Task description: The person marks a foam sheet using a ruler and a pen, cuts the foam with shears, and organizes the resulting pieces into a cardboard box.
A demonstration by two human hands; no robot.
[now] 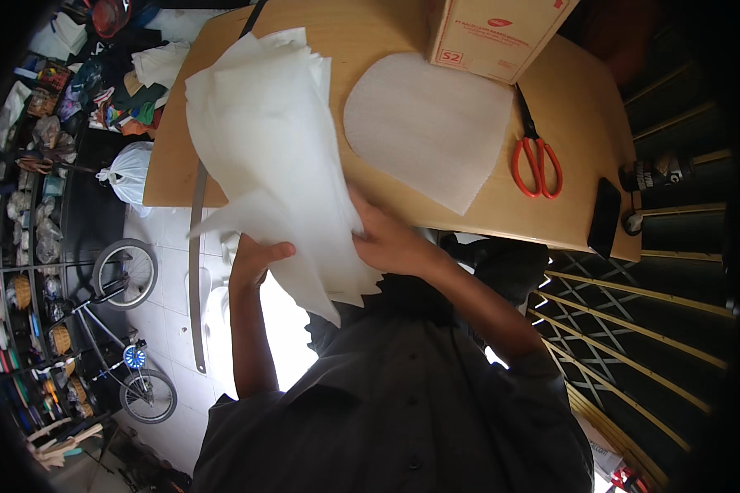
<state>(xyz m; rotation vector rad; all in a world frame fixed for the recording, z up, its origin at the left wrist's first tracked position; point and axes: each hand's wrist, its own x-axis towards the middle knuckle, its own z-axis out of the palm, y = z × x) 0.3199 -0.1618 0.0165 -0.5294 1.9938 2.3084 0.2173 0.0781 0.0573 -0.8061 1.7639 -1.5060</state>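
Note:
A thick stack of white, cloth-like sheets [263, 115] lies on the left of the table and hangs over its near edge toward me. My left hand [255, 259] grips the stack's lower left side, thumb on top and the other fingers hidden beneath. On the opposite side, my right hand [384, 236] is closed around the stack's right edge. One top sheet is folded over, its pointed corner sticking out to the left. To the right, a single white rounded piece with a pointed end [432, 123] lies flat, apart from both hands.
Scissors with orange handles [538, 164] lie right of the single piece, below a cardboard box [493, 37]. A black phone [605, 215] rests by the table's right edge. A long metal strip [196, 287] juts past the left edge. Farther left are a bicycle [111, 329] and loaded shelves [37, 271].

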